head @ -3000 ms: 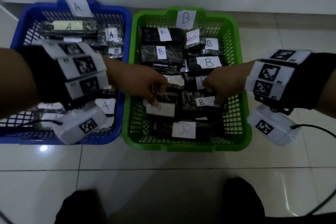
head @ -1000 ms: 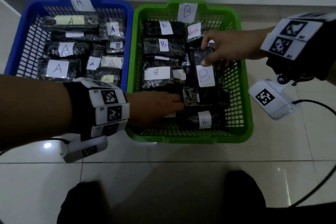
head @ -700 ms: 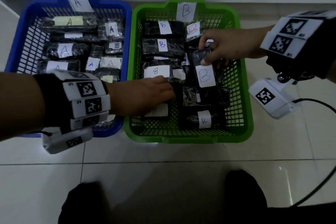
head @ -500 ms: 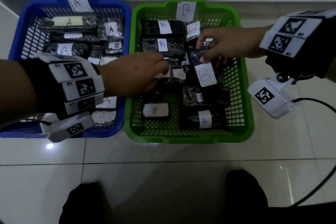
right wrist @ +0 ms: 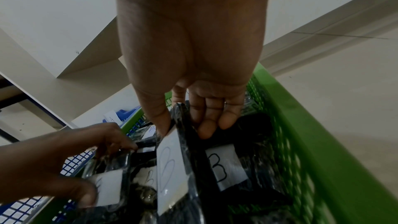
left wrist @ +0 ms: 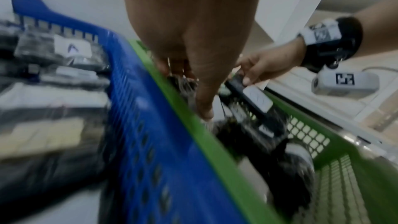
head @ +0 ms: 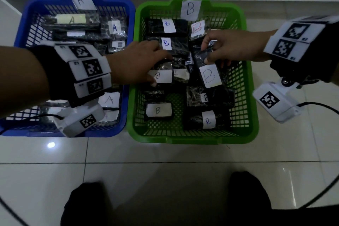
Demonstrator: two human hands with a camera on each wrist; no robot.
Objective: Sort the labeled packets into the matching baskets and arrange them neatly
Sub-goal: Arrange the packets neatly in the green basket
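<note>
Black packets with white B labels lie in the green basket point(head: 251, 97), and A-labelled packets fill the blue basket point(head: 129, 14) to its left. My left hand point(head: 159, 68) reaches across into the green basket's left middle. There it grips a small packet point(head: 162, 76) whose B label reads upside down, thumb on the label point(right wrist: 109, 186). My right hand point(head: 207, 53) pinches the far end of a long packet point(head: 211, 77) bearing a large B label point(right wrist: 172, 168), tilted over the basket's right middle. In the left wrist view both hands point(left wrist: 200, 91) point(left wrist: 254, 72) nearly meet.
Paper tags marked A point(head: 80, 0) and B point(head: 190, 10) stick up from the far rims. The baskets stand side by side on a glossy tiled floor point(head: 165, 180), close to a white wall base. A black cable point(head: 322, 106) trails at the right. My feet point(head: 82, 205) are near the bottom.
My left hand moved from the green basket's front up to its left middle and took hold of the small B packet. My right hand kept its hold on the long B packet, shifting slightly.
</note>
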